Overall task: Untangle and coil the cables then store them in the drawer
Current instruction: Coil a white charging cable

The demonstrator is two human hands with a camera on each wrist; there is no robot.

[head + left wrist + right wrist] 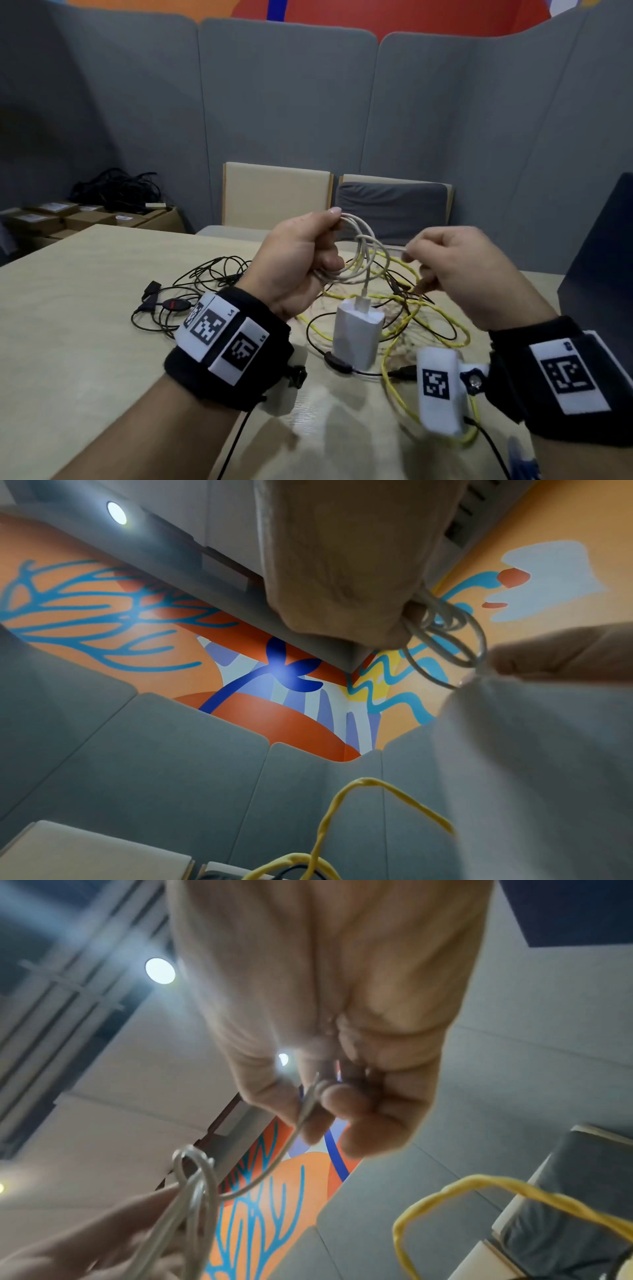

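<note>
My left hand (305, 253) grips a coil of white charging cable (363, 260) above the table, fingers curled round several loops. A white charger block (358, 329) hangs from the coil on a short lead. My right hand (445, 263) pinches the cable's free end (406, 251) between thumb and fingers, just right of the coil. The left wrist view shows the white loops (445, 631) leaving my fist (342, 588). In the right wrist view my fingertips (329, 1096) pinch the white cable (274, 1164). A yellow cable (407, 315) and thin black cables (212, 274) lie tangled on the table below.
The light wooden table (85, 325) carries a black headset cable with an inline control (176, 304) on the left. Two chairs (274, 195) stand behind it against grey partition panels. Cardboard boxes with black cables (113, 192) sit at far left. A dark panel (603, 257) rises at right.
</note>
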